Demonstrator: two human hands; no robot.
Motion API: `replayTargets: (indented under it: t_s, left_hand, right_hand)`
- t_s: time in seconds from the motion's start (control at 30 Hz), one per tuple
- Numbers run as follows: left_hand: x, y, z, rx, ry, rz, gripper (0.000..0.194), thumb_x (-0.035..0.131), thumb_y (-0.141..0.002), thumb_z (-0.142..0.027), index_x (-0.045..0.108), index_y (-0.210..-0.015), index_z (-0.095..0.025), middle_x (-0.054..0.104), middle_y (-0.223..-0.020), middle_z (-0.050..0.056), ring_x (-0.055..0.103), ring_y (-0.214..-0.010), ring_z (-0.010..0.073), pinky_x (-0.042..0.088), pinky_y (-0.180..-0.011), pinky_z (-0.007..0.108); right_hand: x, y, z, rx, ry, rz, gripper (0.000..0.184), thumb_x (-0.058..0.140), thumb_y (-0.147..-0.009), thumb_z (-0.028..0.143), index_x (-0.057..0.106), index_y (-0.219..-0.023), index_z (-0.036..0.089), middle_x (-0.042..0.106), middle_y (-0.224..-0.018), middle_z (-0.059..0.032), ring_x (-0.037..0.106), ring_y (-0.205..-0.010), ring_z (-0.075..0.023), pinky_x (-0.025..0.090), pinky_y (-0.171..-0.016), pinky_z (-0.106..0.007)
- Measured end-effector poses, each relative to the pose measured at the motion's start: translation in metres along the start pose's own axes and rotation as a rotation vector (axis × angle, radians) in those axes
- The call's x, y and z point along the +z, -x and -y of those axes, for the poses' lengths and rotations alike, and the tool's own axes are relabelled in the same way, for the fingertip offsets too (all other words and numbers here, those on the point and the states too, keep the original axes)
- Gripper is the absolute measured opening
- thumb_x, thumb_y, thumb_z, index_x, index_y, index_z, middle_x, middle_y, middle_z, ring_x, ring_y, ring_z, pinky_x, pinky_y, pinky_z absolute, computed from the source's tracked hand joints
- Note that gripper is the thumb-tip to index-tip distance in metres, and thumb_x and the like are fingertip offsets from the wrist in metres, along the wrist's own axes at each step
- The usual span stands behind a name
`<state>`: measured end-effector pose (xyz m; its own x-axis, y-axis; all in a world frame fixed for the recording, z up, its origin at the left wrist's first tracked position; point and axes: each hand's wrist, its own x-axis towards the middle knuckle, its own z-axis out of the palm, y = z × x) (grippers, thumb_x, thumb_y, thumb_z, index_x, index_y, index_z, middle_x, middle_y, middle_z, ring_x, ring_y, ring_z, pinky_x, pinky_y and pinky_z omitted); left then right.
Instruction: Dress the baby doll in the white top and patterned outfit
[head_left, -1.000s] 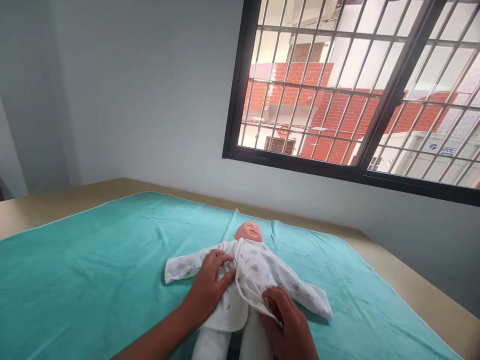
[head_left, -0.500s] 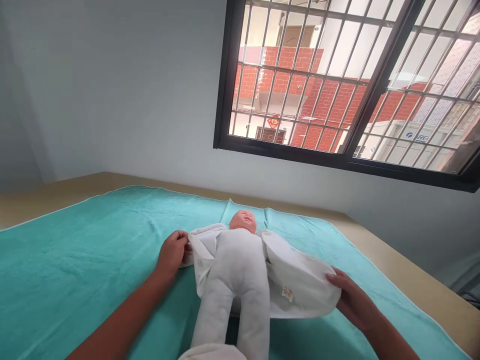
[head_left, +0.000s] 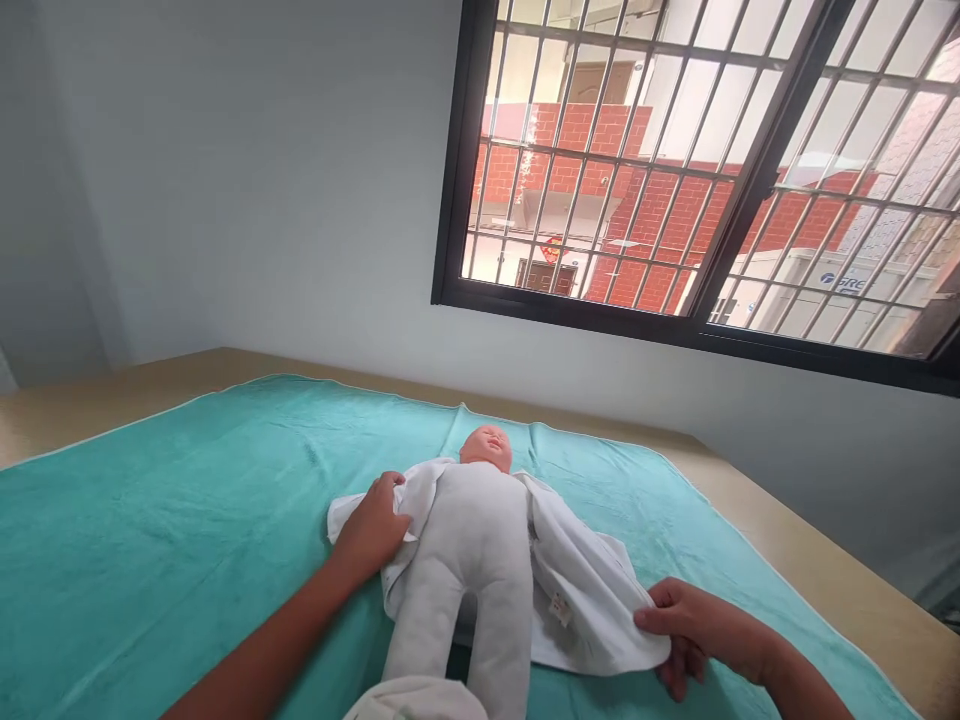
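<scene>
A baby doll [head_left: 469, 560] with a white cloth body lies on its back on a teal towel [head_left: 165, 530], head toward the window. A white baby top [head_left: 581, 590] is spread open beneath it on both sides. My left hand [head_left: 373, 528] grips the top's left flap next to the doll's shoulder, fingers curled. My right hand [head_left: 694, 630] pinches the lower edge of the right flap and holds it out flat on the towel. A white bundle of cloth [head_left: 416, 698] shows at the bottom edge near the doll's legs.
The towel covers a beige tabletop [head_left: 817, 570] that stands against a grey wall. A barred black-framed window [head_left: 697, 170] is above on the right, with red brick buildings outside.
The top, closed over the doll's chest a second ago, now lies open. My hands moved apart with the flaps; the right hand has since come lower and nearer, the left back toward the doll.
</scene>
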<state>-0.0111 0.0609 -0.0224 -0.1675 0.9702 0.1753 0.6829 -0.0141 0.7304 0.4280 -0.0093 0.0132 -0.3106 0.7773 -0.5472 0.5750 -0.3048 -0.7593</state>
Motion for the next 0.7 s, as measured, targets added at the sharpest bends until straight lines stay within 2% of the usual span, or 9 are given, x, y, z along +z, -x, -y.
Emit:
replayTargets:
  t_s: [0.07,0.17,0.3,0.4,0.5,0.6,0.67,0.7]
  left_hand:
    - [-0.012,-0.006,0.007,0.045,0.062,0.121,0.052,0.049,-0.062,-0.009,0.049,-0.114,-0.02,0.061,-0.111,0.007,0.06,-0.097,0.0221,0.046,-0.081,0.029]
    - [-0.045,-0.014,0.019,0.083,0.181,0.288,0.058,0.049,-0.059,-0.014,0.049,-0.117,-0.02,0.062,-0.108,0.004,0.061,-0.085,0.0199,0.048,-0.068,0.026]
    - [-0.092,-0.015,0.031,0.122,0.246,0.624,0.066,0.053,-0.058,-0.019,0.05,-0.124,-0.024,0.06,-0.118,0.003,0.06,-0.093,0.0224,0.047,-0.067,0.025]
    - [-0.111,-0.01,0.034,0.121,0.158,0.801,0.059,0.055,-0.059,-0.021,0.059,-0.118,-0.026,0.063,-0.105,0.001,0.059,-0.092,0.0228,0.045,-0.068,0.024]
    - [-0.114,-0.005,0.038,0.095,-0.004,0.82,0.041,0.058,-0.061,-0.025,0.069,-0.1,-0.024,0.063,-0.087,0.001,0.058,-0.08,0.0212,0.041,-0.062,0.024]
    - [-0.108,-0.005,0.044,-0.038,-0.086,0.857,0.027,0.057,-0.069,-0.035,0.068,-0.09,-0.022,0.061,-0.07,0.001,0.058,-0.064,0.0205,0.04,-0.055,0.026]
    - [-0.1,-0.007,0.045,-0.046,-0.193,0.784,0.025,0.054,-0.076,-0.044,0.064,-0.077,-0.021,0.058,-0.06,0.001,0.056,-0.057,0.0202,0.038,-0.052,0.026]
    - [-0.094,-0.007,0.043,-0.006,-0.272,0.672,0.03,0.052,-0.078,-0.048,0.061,-0.07,-0.021,0.057,-0.058,0.001,0.056,-0.056,0.02,0.036,-0.051,0.026]
  right_hand:
    - [-0.001,0.0,-0.003,0.018,0.035,0.003,0.039,0.06,-0.082,0.051,0.062,-0.077,0.013,0.074,-0.067,-0.0107,0.069,-0.057,-0.0148,0.037,-0.044,-0.016]
    - [0.0,-0.001,-0.005,0.042,0.081,-0.017,0.034,0.059,-0.084,0.048,0.06,-0.079,0.014,0.073,-0.066,-0.0098,0.067,-0.055,-0.0131,0.036,-0.045,-0.016]
    - [-0.001,-0.008,-0.008,0.096,0.091,-0.048,0.036,0.056,-0.084,0.051,0.055,-0.079,0.016,0.073,-0.064,-0.0091,0.063,-0.049,-0.0113,0.034,-0.042,-0.017]
    - [-0.005,-0.011,-0.013,0.089,0.098,-0.032,0.04,0.055,-0.083,0.056,0.054,-0.08,0.017,0.073,-0.064,-0.0099,0.064,-0.05,-0.0128,0.035,-0.043,-0.018]
    - [-0.017,-0.005,-0.022,0.091,0.146,-0.065,0.045,0.052,-0.083,0.062,0.052,-0.073,0.018,0.07,-0.061,-0.0089,0.062,-0.048,-0.0134,0.038,-0.045,-0.02]
    - [-0.029,0.0,-0.029,0.079,0.203,-0.135,0.047,0.053,-0.082,0.061,0.047,-0.063,0.019,0.064,-0.056,-0.0053,0.056,-0.046,-0.0123,0.038,-0.046,-0.022]
    - [-0.031,-0.003,-0.029,0.012,0.217,-0.238,0.045,0.055,-0.082,0.059,0.045,-0.063,0.02,0.059,-0.055,-0.0012,0.051,-0.046,-0.0114,0.038,-0.048,-0.024]
    - [-0.029,-0.008,-0.027,-0.042,0.227,-0.323,0.044,0.055,-0.082,0.058,0.044,-0.063,0.02,0.056,-0.055,0.0007,0.048,-0.047,-0.0111,0.037,-0.049,-0.024]
